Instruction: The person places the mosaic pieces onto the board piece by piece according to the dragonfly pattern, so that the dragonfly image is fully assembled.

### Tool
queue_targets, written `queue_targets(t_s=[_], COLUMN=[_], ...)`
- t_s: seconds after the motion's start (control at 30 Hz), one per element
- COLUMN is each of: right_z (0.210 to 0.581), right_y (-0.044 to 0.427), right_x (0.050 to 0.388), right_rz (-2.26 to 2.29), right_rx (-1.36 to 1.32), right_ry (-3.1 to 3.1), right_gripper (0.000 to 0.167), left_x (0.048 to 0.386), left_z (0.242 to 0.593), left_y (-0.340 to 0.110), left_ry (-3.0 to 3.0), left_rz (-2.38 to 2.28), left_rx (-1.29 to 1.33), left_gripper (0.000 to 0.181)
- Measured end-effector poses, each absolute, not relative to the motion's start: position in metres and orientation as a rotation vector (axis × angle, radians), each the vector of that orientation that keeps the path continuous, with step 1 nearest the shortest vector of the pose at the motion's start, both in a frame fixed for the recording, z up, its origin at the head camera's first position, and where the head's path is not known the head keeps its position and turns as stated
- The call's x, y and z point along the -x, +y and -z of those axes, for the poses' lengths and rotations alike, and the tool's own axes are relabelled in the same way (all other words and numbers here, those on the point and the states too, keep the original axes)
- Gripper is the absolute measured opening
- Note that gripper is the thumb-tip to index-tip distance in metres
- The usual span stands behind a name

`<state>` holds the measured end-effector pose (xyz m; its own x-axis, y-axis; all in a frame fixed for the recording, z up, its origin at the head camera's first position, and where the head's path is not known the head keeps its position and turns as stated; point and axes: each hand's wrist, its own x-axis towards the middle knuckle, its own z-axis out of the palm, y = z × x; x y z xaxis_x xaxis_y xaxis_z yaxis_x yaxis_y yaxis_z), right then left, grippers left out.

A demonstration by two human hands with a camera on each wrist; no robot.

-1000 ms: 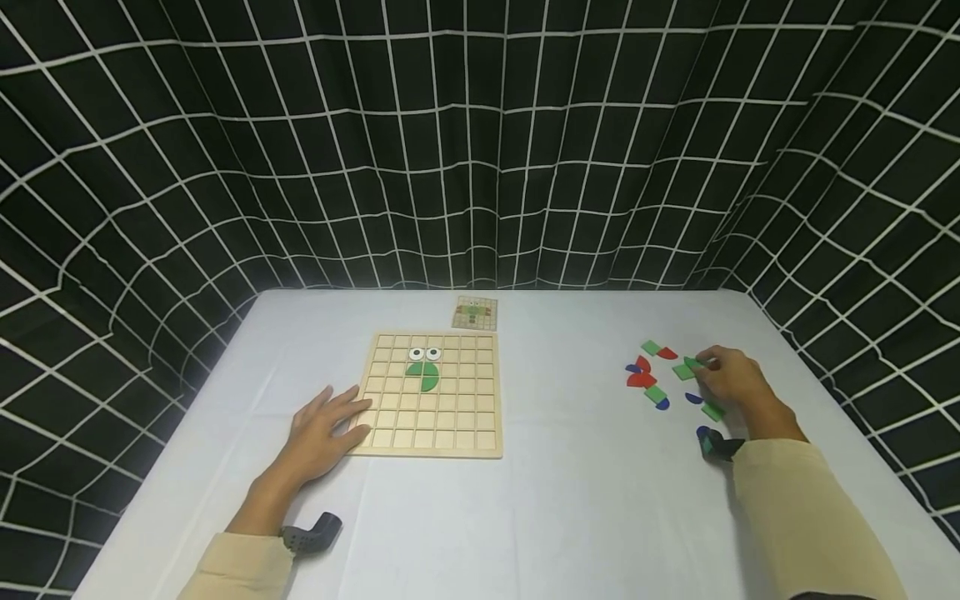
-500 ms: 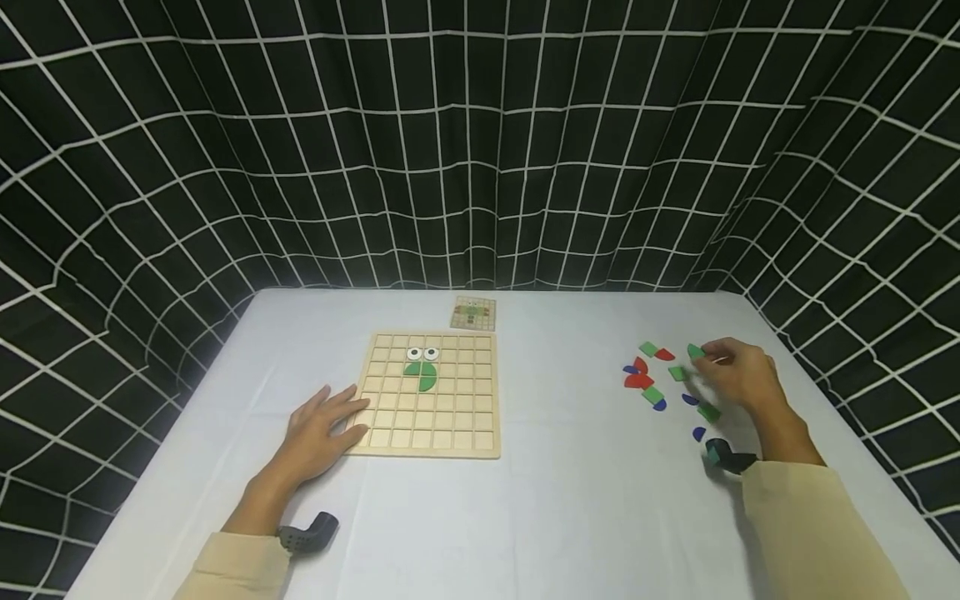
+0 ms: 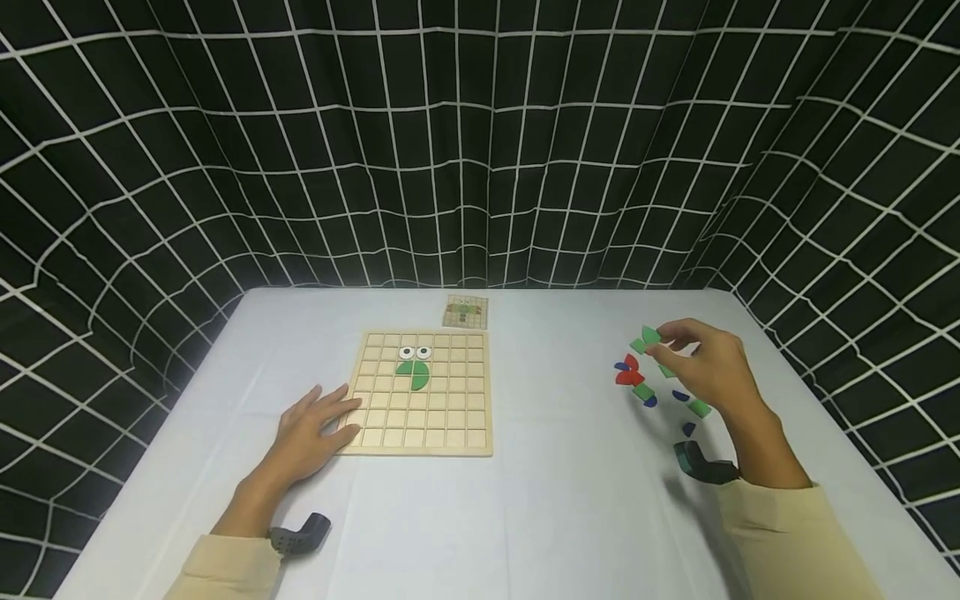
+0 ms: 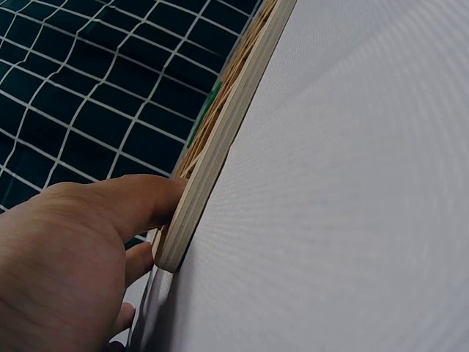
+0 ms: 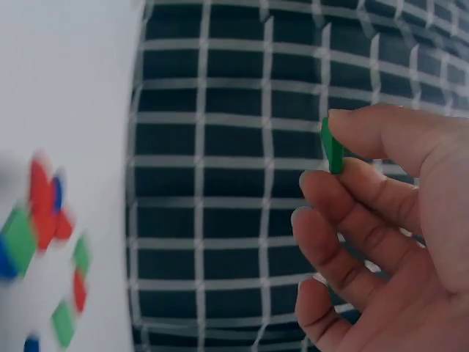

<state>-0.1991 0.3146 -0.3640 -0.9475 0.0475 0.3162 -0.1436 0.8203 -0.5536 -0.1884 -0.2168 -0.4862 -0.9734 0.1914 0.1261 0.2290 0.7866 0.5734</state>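
In the right of the head view, the right hand (image 3: pixel 705 358) pinches a small green piece (image 3: pixel 651 335) between thumb and fingertips; the right wrist view shows the piece nearly edge-on against dark cloth, the remaining fingers loosely bent below it. At left of centre in the head view, the left hand (image 3: pixel 311 433) lies with its fingers spread and relaxed, its tips touching the left side of a pale wooden board (image 3: pixel 450 417); in the left wrist view the thumb reaches the board near a corner. The board, divided into square cells, carries two round eye pieces (image 3: pixel 407 353) side by side in its upper part, with green rounded shapes (image 3: pixel 419 376) just beneath them. Under and left of the right hand, flat loose pieces are scattered: red ones (image 3: pixel 624 378) grouped together, blue ones (image 3: pixel 681 396) with a curved edge, and green four-sided ones (image 3: pixel 699 408). Just beyond the board's upper edge, near its right corner, lies a small card (image 3: pixel 465 312) printed with a grid and coloured shapes. Both wrists wear dark devices (image 3: pixel 300 535) beside beige sleeves (image 3: pixel 232 567). Everything lies on a white-covered table (image 3: pixel 570 500), while black cloth (image 3: pixel 375 125) with white grid lines fills the upper frame.
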Motion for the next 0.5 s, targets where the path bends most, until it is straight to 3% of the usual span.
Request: queue_targets(t_s=[0.5], right_z=[0.346], right_y=[0.227], right_x=[0.18], right_rz=[-0.977], right_rx=[-0.429], right_ry=[-2.453], right_gripper=[0.022], left_x=[0.188], left_z=[0.484], left_y=[-0.217], left_ry=[-2.919], left_rz=[0.944], left_rx=[0.347], left_gripper=[0.043])
